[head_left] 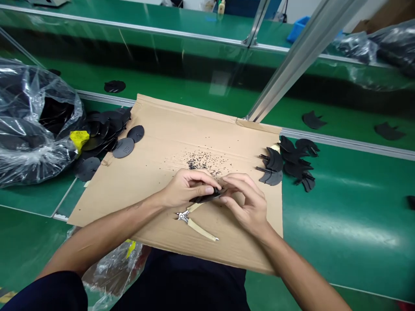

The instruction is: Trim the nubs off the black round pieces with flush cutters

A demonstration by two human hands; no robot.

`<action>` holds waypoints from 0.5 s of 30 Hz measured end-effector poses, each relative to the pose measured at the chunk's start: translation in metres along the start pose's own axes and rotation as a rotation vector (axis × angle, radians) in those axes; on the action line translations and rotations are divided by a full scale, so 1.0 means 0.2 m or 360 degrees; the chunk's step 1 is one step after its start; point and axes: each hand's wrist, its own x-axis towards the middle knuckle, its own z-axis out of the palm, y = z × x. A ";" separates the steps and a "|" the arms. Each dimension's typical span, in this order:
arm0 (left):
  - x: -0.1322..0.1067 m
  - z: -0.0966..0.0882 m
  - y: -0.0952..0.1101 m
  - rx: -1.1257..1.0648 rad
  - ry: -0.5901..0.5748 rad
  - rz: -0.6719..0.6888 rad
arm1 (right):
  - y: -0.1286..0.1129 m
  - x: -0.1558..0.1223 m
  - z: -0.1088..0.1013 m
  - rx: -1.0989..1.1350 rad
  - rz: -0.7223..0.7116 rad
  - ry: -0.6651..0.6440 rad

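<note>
A thin black plastic part point(205, 198) is pinched between the thumb and fingers of my left hand point(191, 185), just above the cardboard. The curved fingers of my right hand point(246, 201) close on its right end, and they hide part of it. Under my hands lie nippers point(197, 228) with pale yellow handles, their jaws pointing left. Small black scraps point(201, 162) are scattered on the cardboard sheet point(168, 125) beyond my fingers.
On the left, flat round black discs point(123, 147) spill beside a clear plastic bag point(29, 129). Curved black pieces point(274, 160) are heaped at the cardboard's right edge. A slanted metal post point(292, 65) rises behind, by a transparent panel. The bench point(350, 207) is green.
</note>
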 end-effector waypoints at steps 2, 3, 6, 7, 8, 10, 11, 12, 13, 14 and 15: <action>-0.01 0.01 0.00 -0.0035 0.0021 -0.0101 | 0.00 0.00 0.00 -0.0008 -0.0110 0.0015; -0.01 0.01 0.00 -0.0066 0.0007 -0.0149 | 0.00 0.00 -0.01 -0.0009 -0.0173 0.0011; -0.01 0.01 0.02 -0.0156 -0.0106 -0.0237 | 0.00 0.00 -0.02 0.0030 -0.0281 -0.0028; -0.01 0.00 0.03 -0.0173 -0.0162 -0.0251 | 0.00 0.00 -0.02 0.0051 -0.0287 -0.0053; -0.01 0.00 0.04 -0.0181 -0.0224 -0.0261 | 0.00 0.00 -0.02 0.0075 -0.0294 -0.0081; 0.00 -0.01 0.06 -0.0175 -0.0344 -0.0266 | 0.00 -0.01 -0.02 0.0123 -0.0313 -0.0139; 0.00 -0.02 0.07 -0.0169 -0.0394 -0.0270 | 0.00 -0.02 -0.02 0.0146 -0.0327 -0.0163; 0.00 -0.02 0.07 -0.0167 -0.0423 -0.0286 | 0.00 -0.02 -0.01 0.0162 -0.0336 -0.0175; 0.00 -0.02 0.07 -0.0172 -0.0424 -0.0313 | 0.00 -0.02 -0.01 0.0165 -0.0334 -0.0171; 0.00 -0.02 0.06 -0.0195 -0.0397 -0.0345 | 0.00 -0.02 -0.01 0.0152 -0.0318 -0.0142; 0.00 -0.01 0.06 -0.0240 -0.0350 -0.0374 | 0.00 -0.02 -0.01 0.0127 -0.0289 -0.0086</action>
